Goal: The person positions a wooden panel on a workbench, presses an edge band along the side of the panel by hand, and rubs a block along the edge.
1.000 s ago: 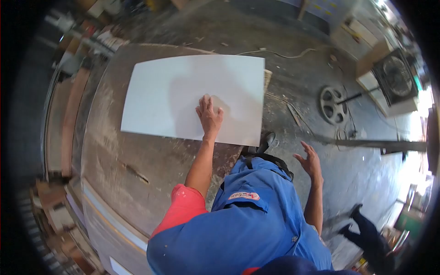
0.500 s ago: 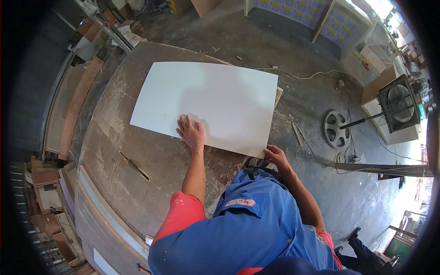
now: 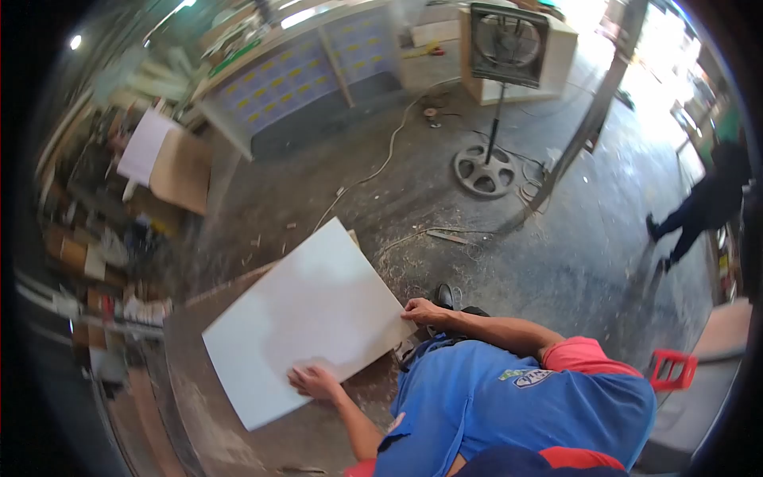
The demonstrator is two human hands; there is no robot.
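Observation:
A white rectangular board [image 3: 302, 318] lies on the worn brown table [image 3: 191, 397]. My left hand [image 3: 315, 382] rests on the board near its front edge, fingers spread and palm down. At the board's right corner, my right hand [image 3: 421, 312] pinches the edge between thumb and fingers. A strip of a lighter piece shows under the board's far edge.
A fan [image 3: 509, 44] on a round-footed stand is ahead on the floor, with cables around it. A post [image 3: 588, 119] slants at the right, and another person [image 3: 703, 195] walks beyond it. Shelving with yellow labels [image 3: 278, 79] stands at the back left.
The view has swung to the right, so the board appears turned. My right hand came from free air to the board's corner. My left hand moved from mid-board to near its front edge.

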